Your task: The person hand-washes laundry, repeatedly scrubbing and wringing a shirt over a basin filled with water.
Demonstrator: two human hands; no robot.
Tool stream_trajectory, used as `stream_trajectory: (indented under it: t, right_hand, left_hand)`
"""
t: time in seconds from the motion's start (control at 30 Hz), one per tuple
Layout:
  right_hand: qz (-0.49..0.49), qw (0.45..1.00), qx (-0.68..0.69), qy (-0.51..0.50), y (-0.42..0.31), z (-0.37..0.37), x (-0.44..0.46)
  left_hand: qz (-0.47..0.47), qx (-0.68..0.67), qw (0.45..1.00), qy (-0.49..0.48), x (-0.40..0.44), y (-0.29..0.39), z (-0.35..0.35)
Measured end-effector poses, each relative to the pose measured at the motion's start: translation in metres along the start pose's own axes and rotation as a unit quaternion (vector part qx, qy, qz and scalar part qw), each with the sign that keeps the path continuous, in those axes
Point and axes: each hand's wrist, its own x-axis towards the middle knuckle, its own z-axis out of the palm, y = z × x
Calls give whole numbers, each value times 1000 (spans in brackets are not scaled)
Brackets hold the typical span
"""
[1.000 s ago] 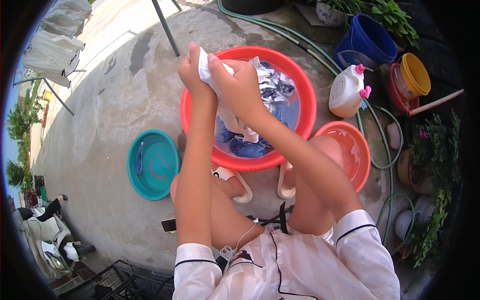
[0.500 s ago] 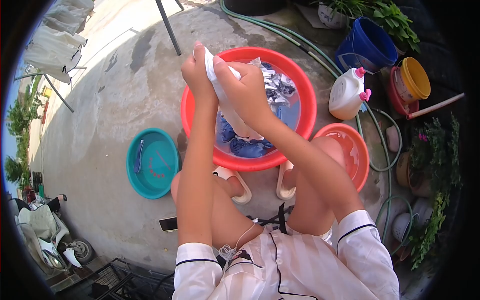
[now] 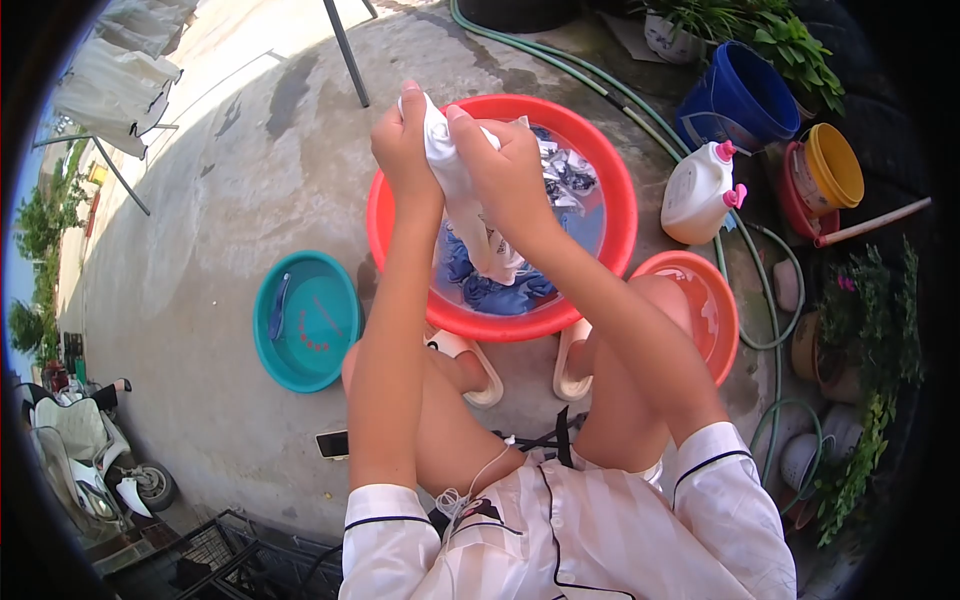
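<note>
A wet white cloth (image 3: 464, 205) hangs from both of my hands over a red basin (image 3: 619, 200). My left hand (image 3: 405, 150) is closed around its upper part. My right hand (image 3: 508, 178) grips it close beside, with the thumb on top. Below my hands the cloth's lower end drops toward the basin; whether it touches the water is hard to tell. In the basin's water lie blue clothes (image 3: 502, 294) and white clothes with dark patterns (image 3: 572, 178).
A teal basin (image 3: 335, 350) holding a blue-handled brush (image 3: 279, 305) stands left, a phone (image 3: 332, 445) near my leg. To the right are an orange basin (image 3: 722, 330), a detergent jug (image 3: 698, 190), a green hose (image 3: 640, 118), a blue bucket (image 3: 740, 95) and a yellow bucket (image 3: 835, 165).
The grip on the white cloth stays the same. My hands have shifted slightly to the right in view, and the hanging part looks more bunched. The whole view has moved a little.
</note>
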Motion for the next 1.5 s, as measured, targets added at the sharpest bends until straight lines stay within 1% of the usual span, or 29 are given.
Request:
stream_trajectory:
  t: [0.07,0.1,0.2,0.23,0.33,0.37,0.47,0.5,0.6,0.63,0.77,0.8,0.87,0.9,1.03,1.13,1.23,1.33,1.37,1.47,1.5]
  right_hand:
    - [-53,996,-61,-25,4,8,-7]
    - [0,999,-35,-6,3,7,-4]
    - [43,996,49,64,13,-7,20]
    - [89,987,116,70,9,-13,26]
    - [105,980,148,82,14,-23,34]
    - [105,977,164,88,15,-21,31]
    - [72,989,113,70,12,-13,23]
    - [53,995,56,60,9,-10,19]
    - [-8,1000,-22,-1,2,1,0]
    - [-53,996,-75,-16,8,5,-5]
    - [-8,999,-50,13,15,2,7]
    - [2,999,-27,32,15,-2,12]
    - [22,997,22,67,14,-7,22]
    - [35,996,19,79,11,-12,24]
    - [57,992,86,76,14,-22,34]
    - [59,993,61,80,12,-17,28]
    - [25,999,-2,49,10,-6,17]
    - [-52,993,-101,-18,15,4,1]
    - [-33,994,-100,-13,13,7,-2]
    - [1,999,-40,30,17,-1,15]
    - [19,999,-16,46,19,-6,22]
  left_hand:
    - [11,23,999,20,6,1,0]
    - [13,27,1000,8,3,0,1]
    - [15,12,1000,-14,-14,8,17]
    - [66,64,995,-28,-21,11,22]
    - [101,113,986,-67,-48,23,35]
    - [87,94,990,-61,-46,26,35]
    - [44,71,996,-23,-26,24,21]
    - [36,44,998,-7,-16,14,16]
    - [-4,7,999,44,6,1,5]
    - [2,30,999,41,11,-1,2]
    - [24,69,997,-3,11,-8,6]
    - [26,59,998,-12,9,-10,10]
    - [30,41,998,-28,-3,0,18]
    - [22,67,997,-33,-12,7,20]
    - [48,59,996,-48,-36,19,27]
    - [62,90,994,-27,-27,18,22]
    - [35,26,999,-4,-8,6,11]
    - [8,18,999,29,12,-7,1]
    - [-1,16,999,29,15,-9,1]
    - [27,-20,999,-8,0,-2,12]
    - [20,6,1000,-19,-6,3,16]
